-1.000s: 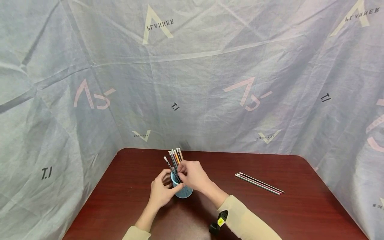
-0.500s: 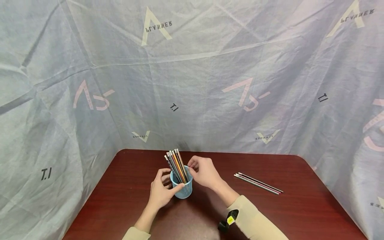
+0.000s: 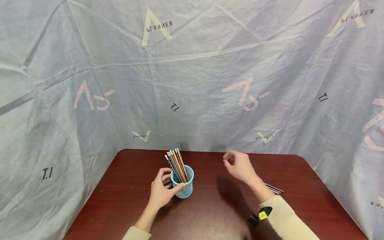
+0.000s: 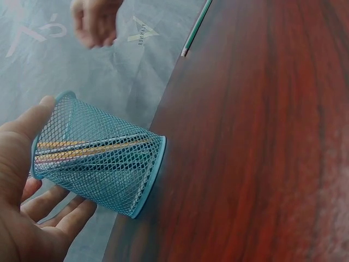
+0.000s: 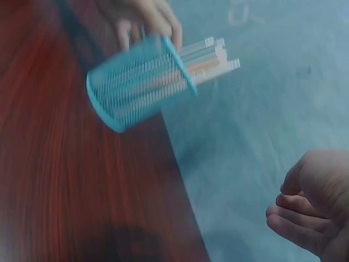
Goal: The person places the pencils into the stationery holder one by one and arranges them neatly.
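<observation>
A light blue mesh pencil cup (image 3: 184, 191) stands upright on the table, with several pencils (image 3: 175, 163) leaning to the left in it, white eraser ends up. My left hand (image 3: 161, 190) holds the cup from its left side, thumb at the near rim and fingers around the far side; the left wrist view has the thumb by the rim of the mesh cup (image 4: 98, 158). Off to the right, my right hand (image 3: 241, 166) is raised over the table, fingers loosely bent and holding nothing. In the right wrist view the cup (image 5: 142, 82) is blurred.
Loose pencils (image 3: 273, 189) lie on the dark red table (image 3: 204, 213) at the right, partly hidden behind my right forearm. Grey printed cloth (image 3: 192, 83) hangs behind the table and at its sides. A black device (image 3: 260, 216) is strapped on my right wrist.
My right hand has left the pencils in the cup and moved right through the air. Pencils in the cup now stand closer together. My left hand has stayed at the cup.
</observation>
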`<action>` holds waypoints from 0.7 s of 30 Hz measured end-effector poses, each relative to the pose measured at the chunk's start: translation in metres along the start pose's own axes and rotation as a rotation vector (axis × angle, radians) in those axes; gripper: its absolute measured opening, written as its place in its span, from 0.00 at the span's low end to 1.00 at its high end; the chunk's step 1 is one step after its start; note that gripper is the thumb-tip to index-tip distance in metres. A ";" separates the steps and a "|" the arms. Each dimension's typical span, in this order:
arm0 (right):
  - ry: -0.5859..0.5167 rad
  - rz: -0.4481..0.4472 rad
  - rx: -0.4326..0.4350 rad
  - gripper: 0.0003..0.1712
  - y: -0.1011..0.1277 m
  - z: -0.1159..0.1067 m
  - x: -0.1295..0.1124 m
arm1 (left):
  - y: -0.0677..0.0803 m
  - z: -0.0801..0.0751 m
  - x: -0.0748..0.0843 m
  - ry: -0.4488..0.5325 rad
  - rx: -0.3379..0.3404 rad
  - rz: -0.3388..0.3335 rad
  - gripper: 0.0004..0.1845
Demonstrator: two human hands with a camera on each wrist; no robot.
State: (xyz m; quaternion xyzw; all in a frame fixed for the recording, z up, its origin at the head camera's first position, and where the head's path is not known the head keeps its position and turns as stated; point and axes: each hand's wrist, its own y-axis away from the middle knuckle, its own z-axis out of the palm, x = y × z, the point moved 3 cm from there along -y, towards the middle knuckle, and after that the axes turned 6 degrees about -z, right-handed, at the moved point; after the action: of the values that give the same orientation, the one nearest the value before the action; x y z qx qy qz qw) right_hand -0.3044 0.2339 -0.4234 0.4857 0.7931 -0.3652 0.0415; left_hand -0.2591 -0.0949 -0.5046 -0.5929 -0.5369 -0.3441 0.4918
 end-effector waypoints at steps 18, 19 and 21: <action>0.158 0.142 -0.181 0.03 0.082 -0.025 0.108 | 0.000 0.000 -0.001 -0.006 -0.007 0.015 0.37; 0.161 0.139 -0.179 0.03 0.083 -0.025 0.108 | 0.000 0.000 -0.001 -0.005 -0.007 0.016 0.37; 0.172 0.136 -0.183 0.03 0.086 -0.024 0.108 | 0.000 0.000 -0.001 -0.006 -0.008 0.010 0.37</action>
State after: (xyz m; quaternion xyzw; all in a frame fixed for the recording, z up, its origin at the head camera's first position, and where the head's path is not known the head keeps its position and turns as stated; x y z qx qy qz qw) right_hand -0.2855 0.3511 -0.4982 0.5621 0.7889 -0.2448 0.0423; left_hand -0.2595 -0.0950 -0.5057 -0.5985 -0.5341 -0.3419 0.4896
